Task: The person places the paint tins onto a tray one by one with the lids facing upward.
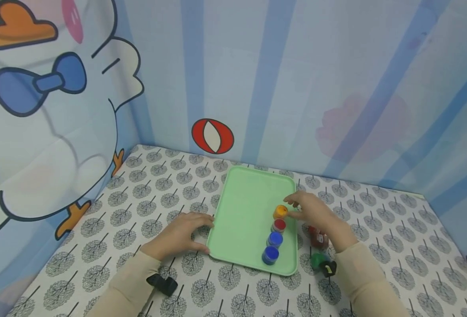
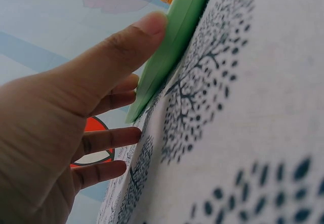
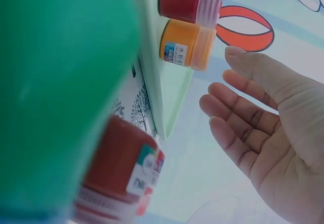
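On the light green tray (image 1: 239, 211) a row of small paint jars runs along the right side. The orange paint jar (image 1: 280, 212) is farthest back, followed by a red paint jar (image 1: 279, 226), a blue paint jar (image 1: 275, 240) and a second blue paint jar (image 1: 270, 255). My right hand (image 1: 310, 210) hovers beside the orange jar, fingers loosely bent; the right wrist view (image 3: 268, 117) shows a gap between hand and jar. At the tray's left edge is my left hand (image 1: 183, 233), thumb and fingers spread and nothing gripped.
Right of the tray, a brownish-red paint jar (image 1: 318, 238) and a green paint jar (image 1: 318, 260) stand on the tree-patterned cloth (image 1: 138, 207), close to my right forearm. A printed fabric wall (image 1: 233, 66) rises behind the table.
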### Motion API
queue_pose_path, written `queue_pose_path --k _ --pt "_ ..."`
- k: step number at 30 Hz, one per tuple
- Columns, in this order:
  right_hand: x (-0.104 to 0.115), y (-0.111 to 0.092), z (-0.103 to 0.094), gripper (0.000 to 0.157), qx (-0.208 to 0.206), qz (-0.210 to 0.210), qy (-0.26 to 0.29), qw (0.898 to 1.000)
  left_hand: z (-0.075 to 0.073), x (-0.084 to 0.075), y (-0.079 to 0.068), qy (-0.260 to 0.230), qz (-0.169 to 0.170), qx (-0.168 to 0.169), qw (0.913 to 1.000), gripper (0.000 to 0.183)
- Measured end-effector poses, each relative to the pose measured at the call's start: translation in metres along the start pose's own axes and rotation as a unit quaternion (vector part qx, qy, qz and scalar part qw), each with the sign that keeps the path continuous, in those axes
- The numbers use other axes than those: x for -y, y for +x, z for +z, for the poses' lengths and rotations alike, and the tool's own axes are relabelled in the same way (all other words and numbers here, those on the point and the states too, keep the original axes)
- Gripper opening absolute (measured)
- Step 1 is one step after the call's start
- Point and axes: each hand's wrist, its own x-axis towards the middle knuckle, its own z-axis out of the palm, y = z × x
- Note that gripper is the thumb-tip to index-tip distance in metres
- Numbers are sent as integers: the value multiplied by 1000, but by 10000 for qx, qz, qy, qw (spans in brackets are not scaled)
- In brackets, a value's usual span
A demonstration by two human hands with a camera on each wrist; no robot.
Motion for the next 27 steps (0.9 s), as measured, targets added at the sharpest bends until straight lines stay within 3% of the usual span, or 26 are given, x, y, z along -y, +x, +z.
queue_pose_path --k 13,27 --pt "-9 -10 -6 35 -234 -292 -154 9992 0 0 0 14 84 -38 10000 65" --pt "-22 -24 -9 35 -219 -106 -218 9995 -1 -1 1 -7 4 39 10000 66"
